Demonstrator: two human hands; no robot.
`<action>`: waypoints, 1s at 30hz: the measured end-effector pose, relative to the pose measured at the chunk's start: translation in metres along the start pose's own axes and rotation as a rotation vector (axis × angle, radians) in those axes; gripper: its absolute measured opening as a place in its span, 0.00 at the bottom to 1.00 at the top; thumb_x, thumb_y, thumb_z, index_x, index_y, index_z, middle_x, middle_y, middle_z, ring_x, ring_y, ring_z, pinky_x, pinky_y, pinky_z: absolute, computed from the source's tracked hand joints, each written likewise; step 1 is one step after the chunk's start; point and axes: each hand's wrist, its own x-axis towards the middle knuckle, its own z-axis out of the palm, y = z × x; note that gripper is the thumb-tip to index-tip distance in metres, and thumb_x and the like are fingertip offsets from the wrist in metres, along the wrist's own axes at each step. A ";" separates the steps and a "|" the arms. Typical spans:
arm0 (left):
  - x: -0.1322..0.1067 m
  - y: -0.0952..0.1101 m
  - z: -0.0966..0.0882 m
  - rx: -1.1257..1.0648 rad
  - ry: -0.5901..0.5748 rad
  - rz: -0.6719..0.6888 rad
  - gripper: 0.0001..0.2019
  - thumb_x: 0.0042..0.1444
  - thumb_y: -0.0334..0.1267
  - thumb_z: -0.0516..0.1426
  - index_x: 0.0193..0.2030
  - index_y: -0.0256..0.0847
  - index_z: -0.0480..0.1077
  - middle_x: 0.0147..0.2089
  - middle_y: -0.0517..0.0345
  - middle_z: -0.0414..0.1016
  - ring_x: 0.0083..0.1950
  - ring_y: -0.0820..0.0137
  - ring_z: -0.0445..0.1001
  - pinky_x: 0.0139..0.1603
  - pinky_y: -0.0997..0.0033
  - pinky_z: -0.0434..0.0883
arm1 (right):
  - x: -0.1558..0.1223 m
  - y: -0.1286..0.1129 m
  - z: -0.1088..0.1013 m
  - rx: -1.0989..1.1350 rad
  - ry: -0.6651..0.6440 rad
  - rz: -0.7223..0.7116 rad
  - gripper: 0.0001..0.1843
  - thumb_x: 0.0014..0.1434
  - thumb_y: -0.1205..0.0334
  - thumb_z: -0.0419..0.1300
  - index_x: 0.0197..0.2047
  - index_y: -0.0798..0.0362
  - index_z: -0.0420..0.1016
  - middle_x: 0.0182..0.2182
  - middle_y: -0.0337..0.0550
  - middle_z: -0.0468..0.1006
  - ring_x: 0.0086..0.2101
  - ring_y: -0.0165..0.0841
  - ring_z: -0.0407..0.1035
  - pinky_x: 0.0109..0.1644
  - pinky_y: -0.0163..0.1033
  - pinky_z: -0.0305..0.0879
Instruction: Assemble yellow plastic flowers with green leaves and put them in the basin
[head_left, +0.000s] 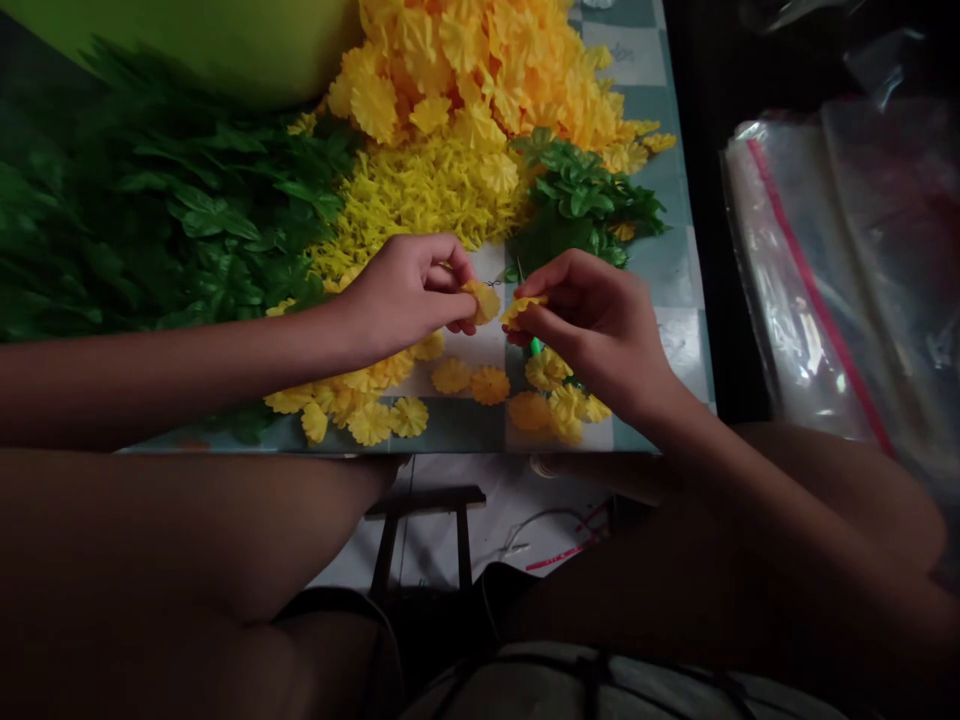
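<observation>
Near the front of a checkered table (480, 350), my left hand (416, 285) pinches a small yellow artificial flower (484, 300) between thumb and fingers. Facing it, my right hand (596, 320) grips another yellow artificial flower (523, 310), with a thin wire or stem rising by the fingertips. The two flowers are a short gap apart. Below the hands lie loose yellow flower heads (489, 385), with more in a heap (371, 420) to the left. Something bright green (535, 346) shows under my right hand. The palms' inner sides are partly hidden.
Green artificial leaves (217, 215) pile up on the left, and a smaller green bunch (581, 195) lies right of the narrow yellow pieces (420, 195). Orange-yellow flowers (465, 70) heap behind, beside a lime-green container (247, 50). Clear plastic bags (802, 260) lie at the right.
</observation>
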 end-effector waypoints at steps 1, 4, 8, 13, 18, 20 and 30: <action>-0.002 0.001 0.001 -0.022 0.005 -0.019 0.09 0.47 0.22 0.56 0.31 0.40 0.63 0.23 0.63 0.75 0.27 0.72 0.74 0.33 0.69 0.70 | -0.001 0.000 0.001 -0.022 -0.016 -0.034 0.05 0.54 0.71 0.60 0.33 0.52 0.70 0.24 0.34 0.74 0.27 0.28 0.73 0.31 0.36 0.72; -0.005 0.003 0.003 -0.040 0.024 -0.042 0.09 0.49 0.22 0.55 0.34 0.39 0.66 0.23 0.63 0.75 0.28 0.72 0.74 0.34 0.69 0.70 | -0.004 -0.001 0.002 -0.147 -0.062 -0.130 0.06 0.55 0.72 0.58 0.34 0.52 0.71 0.27 0.35 0.75 0.29 0.28 0.71 0.34 0.36 0.70; -0.005 0.000 0.003 -0.052 0.020 0.013 0.06 0.51 0.25 0.56 0.32 0.40 0.66 0.25 0.62 0.77 0.31 0.70 0.76 0.37 0.68 0.71 | -0.005 -0.003 0.000 -0.388 -0.095 -0.240 0.09 0.53 0.76 0.57 0.31 0.54 0.74 0.30 0.39 0.73 0.31 0.29 0.68 0.33 0.36 0.66; -0.006 -0.001 0.004 -0.065 0.027 -0.010 0.08 0.50 0.24 0.57 0.35 0.39 0.67 0.27 0.61 0.77 0.33 0.70 0.77 0.37 0.69 0.71 | -0.004 -0.001 -0.001 -0.470 -0.054 -0.300 0.09 0.51 0.76 0.59 0.32 0.51 0.75 0.37 0.43 0.70 0.38 0.33 0.68 0.37 0.39 0.67; -0.010 0.000 0.006 -0.052 -0.013 0.031 0.06 0.51 0.25 0.57 0.35 0.38 0.67 0.29 0.59 0.79 0.33 0.72 0.76 0.35 0.73 0.71 | -0.004 0.004 0.001 -0.493 -0.036 -0.307 0.10 0.52 0.77 0.56 0.32 0.51 0.71 0.35 0.41 0.73 0.37 0.34 0.69 0.39 0.41 0.66; -0.011 -0.001 0.006 -0.026 -0.027 0.070 0.06 0.51 0.26 0.57 0.35 0.38 0.66 0.30 0.60 0.79 0.33 0.72 0.77 0.33 0.75 0.70 | -0.005 0.007 0.002 -0.460 -0.026 -0.295 0.09 0.53 0.76 0.56 0.32 0.51 0.70 0.32 0.40 0.74 0.36 0.33 0.69 0.39 0.40 0.66; -0.013 -0.009 0.005 0.048 -0.055 0.153 0.05 0.49 0.31 0.57 0.35 0.39 0.68 0.30 0.61 0.79 0.36 0.70 0.78 0.35 0.74 0.71 | -0.004 0.010 0.003 -0.291 -0.042 -0.224 0.07 0.53 0.73 0.58 0.30 0.51 0.71 0.33 0.41 0.75 0.37 0.34 0.70 0.43 0.40 0.67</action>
